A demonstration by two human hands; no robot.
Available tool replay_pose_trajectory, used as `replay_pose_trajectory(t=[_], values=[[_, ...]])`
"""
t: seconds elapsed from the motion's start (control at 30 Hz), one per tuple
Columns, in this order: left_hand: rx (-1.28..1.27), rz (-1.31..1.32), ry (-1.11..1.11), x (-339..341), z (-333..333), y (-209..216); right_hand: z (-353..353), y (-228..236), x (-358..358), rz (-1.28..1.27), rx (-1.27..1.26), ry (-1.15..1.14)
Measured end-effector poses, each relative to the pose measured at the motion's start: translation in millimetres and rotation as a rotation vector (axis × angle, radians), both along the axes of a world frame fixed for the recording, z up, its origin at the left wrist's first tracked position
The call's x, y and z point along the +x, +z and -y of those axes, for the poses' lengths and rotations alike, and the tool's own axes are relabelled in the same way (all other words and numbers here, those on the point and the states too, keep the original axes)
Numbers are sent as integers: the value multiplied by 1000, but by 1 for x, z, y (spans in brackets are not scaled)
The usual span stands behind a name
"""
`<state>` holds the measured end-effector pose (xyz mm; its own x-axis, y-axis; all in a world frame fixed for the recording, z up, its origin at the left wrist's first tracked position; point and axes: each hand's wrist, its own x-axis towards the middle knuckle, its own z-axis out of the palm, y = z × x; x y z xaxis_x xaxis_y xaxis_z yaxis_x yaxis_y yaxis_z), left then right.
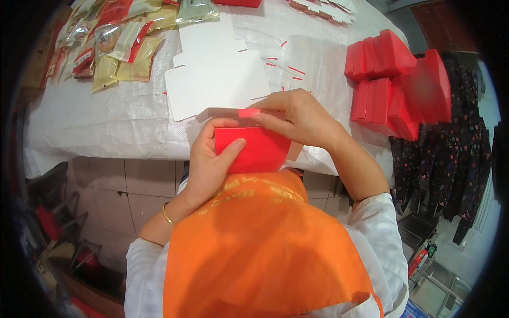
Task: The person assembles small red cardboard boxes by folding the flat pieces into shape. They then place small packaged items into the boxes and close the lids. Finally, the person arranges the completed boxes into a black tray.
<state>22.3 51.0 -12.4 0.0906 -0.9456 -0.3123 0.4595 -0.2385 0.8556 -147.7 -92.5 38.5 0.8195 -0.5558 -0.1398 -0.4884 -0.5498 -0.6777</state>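
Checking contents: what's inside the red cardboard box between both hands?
Pale cardboard and a small red tab show at the top; the red front, left hand and right hand hide the rest.

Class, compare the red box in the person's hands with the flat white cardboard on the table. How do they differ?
Colour: the red box has a red front; the white cardboard shows a white face.
Shape: the box is partly folded; the cardboard lies flat.
Support: the left hand and right hand hold the box; the cardboard rests on the table.
Shared: both show pale surfaces.
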Motion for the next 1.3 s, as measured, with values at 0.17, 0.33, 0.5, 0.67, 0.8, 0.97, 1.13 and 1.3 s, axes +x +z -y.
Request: replay_pose_trajectory(t=[0.17,0.33,0.5,0.67,0.8,0.97,1.13,1.3], values=[[-5,-3,38,-1,-3,-3,-4,-5,3,57,-9,0],[-1,3,51,0,-3,-6,-7,-10,3,137,-10,5],[4,-23,72,-1,-6,-16,-6,-14,3,132,46,44],[3,-63,85,-2,-6,-15,-7,-15,4,122,1,64],[-10,5,71,-3,-8,-15,-5,-14,2,128,31,97],[-13,69,54,-4,-8,-8,-4,-11,-3,151,126,87],[2,-4,99,-7,-12,-11,-7,-5,-8,132,140,82],[-5,-43,8,-2,-14,-9,-6,0,-10,117,127,101]])
